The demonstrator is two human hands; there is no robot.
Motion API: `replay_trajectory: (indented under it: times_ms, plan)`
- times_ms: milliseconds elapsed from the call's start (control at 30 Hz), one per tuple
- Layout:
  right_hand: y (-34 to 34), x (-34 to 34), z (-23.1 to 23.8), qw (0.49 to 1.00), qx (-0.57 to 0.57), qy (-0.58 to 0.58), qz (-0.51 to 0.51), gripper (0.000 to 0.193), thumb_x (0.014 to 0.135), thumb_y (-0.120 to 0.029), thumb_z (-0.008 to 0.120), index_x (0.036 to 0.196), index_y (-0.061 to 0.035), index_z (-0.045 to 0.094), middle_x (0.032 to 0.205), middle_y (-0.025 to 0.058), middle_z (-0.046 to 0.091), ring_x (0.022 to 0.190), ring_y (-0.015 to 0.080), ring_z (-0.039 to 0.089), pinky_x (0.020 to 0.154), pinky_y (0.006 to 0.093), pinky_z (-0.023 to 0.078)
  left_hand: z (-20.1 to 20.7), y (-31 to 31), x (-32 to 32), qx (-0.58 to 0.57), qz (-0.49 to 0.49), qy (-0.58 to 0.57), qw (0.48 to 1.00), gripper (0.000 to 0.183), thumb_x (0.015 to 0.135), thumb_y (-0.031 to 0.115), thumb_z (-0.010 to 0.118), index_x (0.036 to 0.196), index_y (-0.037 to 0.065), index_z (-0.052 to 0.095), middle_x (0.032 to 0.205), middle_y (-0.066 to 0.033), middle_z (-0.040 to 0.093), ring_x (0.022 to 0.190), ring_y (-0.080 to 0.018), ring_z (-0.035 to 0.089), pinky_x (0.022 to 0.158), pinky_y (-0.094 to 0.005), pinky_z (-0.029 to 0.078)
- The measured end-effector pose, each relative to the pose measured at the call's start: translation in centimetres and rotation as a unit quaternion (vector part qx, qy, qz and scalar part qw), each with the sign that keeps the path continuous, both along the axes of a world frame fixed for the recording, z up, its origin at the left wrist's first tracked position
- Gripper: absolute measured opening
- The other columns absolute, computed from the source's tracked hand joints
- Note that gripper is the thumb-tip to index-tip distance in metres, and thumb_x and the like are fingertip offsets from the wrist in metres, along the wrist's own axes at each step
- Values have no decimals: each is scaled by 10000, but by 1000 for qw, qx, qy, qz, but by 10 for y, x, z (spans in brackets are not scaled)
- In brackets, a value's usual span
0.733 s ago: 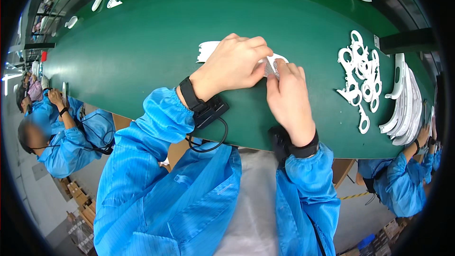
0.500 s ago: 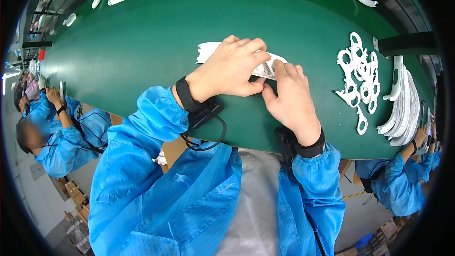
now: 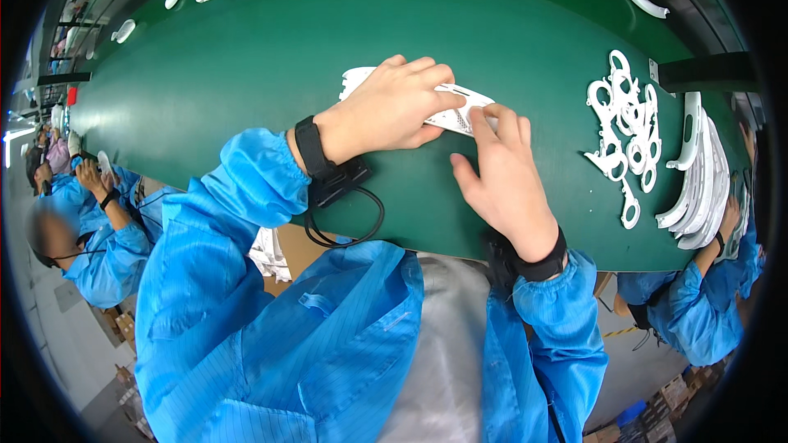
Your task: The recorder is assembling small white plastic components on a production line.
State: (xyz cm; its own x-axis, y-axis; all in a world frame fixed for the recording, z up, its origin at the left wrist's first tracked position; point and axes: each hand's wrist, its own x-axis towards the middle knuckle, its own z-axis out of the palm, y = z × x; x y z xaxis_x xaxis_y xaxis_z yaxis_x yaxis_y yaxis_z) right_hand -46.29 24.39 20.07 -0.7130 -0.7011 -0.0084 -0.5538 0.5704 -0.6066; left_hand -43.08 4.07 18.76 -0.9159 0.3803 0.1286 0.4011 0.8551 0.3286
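A long, curved white plastic part (image 3: 465,120) with a perforated patch lies across the green table in front of me. My left hand (image 3: 392,107) is closed over its middle and hides much of it; the notched left end sticks out past the knuckles. At the right end, my right hand (image 3: 510,176) has its fingers bent onto the part, the index fingertip touching it. The right thumb stands away from the part, over the bare tabletop. What lies under the left palm is hidden.
White ring-shaped plastic pieces (image 3: 628,123) lie in a loose heap to the right. Beyond them, curved white shells (image 3: 702,184) are stacked near a co-worker (image 3: 689,312). More white parts line the far edge. Another co-worker (image 3: 107,221) sits at the left.
My right thumb has come away from the part and spread toward me. The left hand and the part have shifted slightly, and the left forearm has swung a little left.
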Motion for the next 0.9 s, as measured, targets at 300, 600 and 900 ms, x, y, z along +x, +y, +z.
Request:
replay_trajectory:
  times_ms: [300, 600, 900]
  plan:
    - [28, -6, -18, 992, -82, 94, 20, 301, 752, -20, 647, 1053, -21, 663, 1029, 90, 613, 979, 267, 541, 825, 384, 449, -2, 4, -9, 56, -3, 14, 998, 410, 624, 153, 782, 1027, 161, 708, 1074, -46, 605, 973, -227, 593, 772, -382, 443]
    - [66, -221, 6, 974, -195, 32, -108, 372, 807, -41, 575, 1177, -7, 586, 994, 140, 662, 720, 189, 627, 664, 299, 510, 30, -36, 96, 17, 251, 116, 961, 461, 553, 46, 806, 1004, 104, 725, 1101, -143, 627, 936, -316, 618, 813, -390, 509]
    - [-21, -411, -14, 864, 432, 256, -31, 522, 927, -415, 460, 1264, -26, 546, 1254, 233, 565, 1197, 419, 504, 986, 485, 433, 23, -19, 323, 39, 704, 192, 683, 360, 682, -14, 685, 1039, 4, 641, 1065, -150, 599, 986, -288, 606, 841, -348, 491]
